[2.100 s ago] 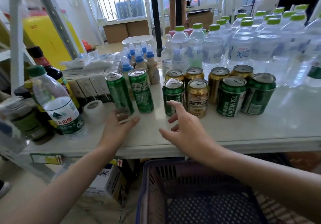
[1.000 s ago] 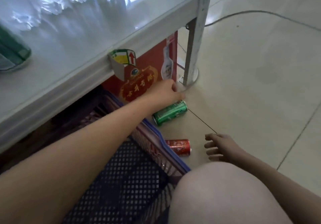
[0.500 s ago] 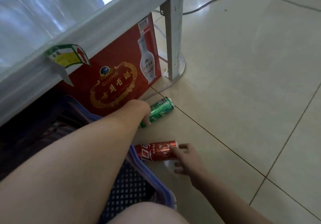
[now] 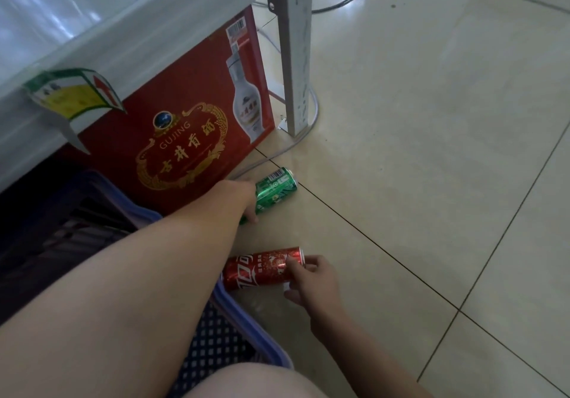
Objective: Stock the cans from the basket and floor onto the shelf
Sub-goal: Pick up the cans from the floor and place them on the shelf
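Green can (image 4: pixel 275 190) half behind left hand (image 4: pixel 243 200)

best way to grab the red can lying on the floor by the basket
Grip the red can across its round body near the middle, coming from above with thumb and fingers on opposite long sides. It lies flat on the tile, so the ends are poor holds, and the basket crowds its left end. The right hand already holds its free right end.

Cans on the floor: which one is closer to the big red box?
The green can. It lies right by the red box, held by the left hand; the red can lies farther away, beside the basket.
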